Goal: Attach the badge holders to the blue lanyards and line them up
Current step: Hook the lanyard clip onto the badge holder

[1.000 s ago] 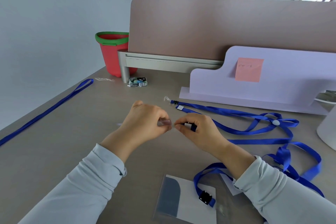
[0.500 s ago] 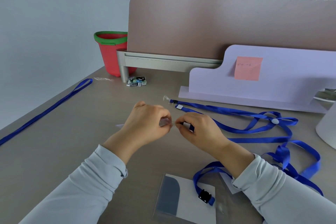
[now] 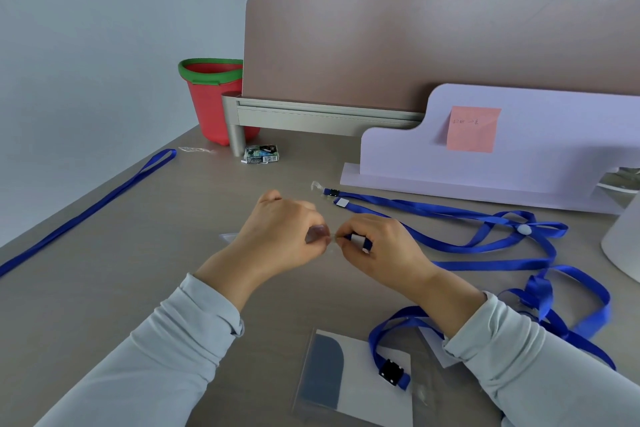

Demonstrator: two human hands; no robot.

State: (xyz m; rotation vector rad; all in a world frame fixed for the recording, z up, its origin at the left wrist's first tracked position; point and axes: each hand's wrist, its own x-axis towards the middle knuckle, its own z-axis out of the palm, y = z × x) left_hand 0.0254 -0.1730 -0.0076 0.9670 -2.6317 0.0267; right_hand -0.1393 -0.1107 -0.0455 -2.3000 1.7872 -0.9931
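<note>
Centre of desk (image 3: 138, 270): clear badge holder (image 3: 227, 237), mostly hidden beneath left hand (image 3: 277, 236), its transparent tab pinched in that grip. Fingertip to fingertip with right hand (image 3: 377, 253), grip closed on the end of a blue lanyard (image 3: 362, 242). Looks like mid-threading (join itself too small to make out).

Risks from here: thin, slick tab slipping out of the pinch; lanyard end missing the slot; trailing ribbon catching in the tangled spare lanyards (image 3: 485, 218) just to the right.

Nearer, second badge holder (image 3: 325, 374) with a black clip (image 3: 391, 373) lying on it, easily dragged askew by a sleeve. Far left, one straight lanyard (image 3: 86, 211). Behind, red bucket (image 3: 211, 107) and pink note (image 3: 472, 128).
</note>
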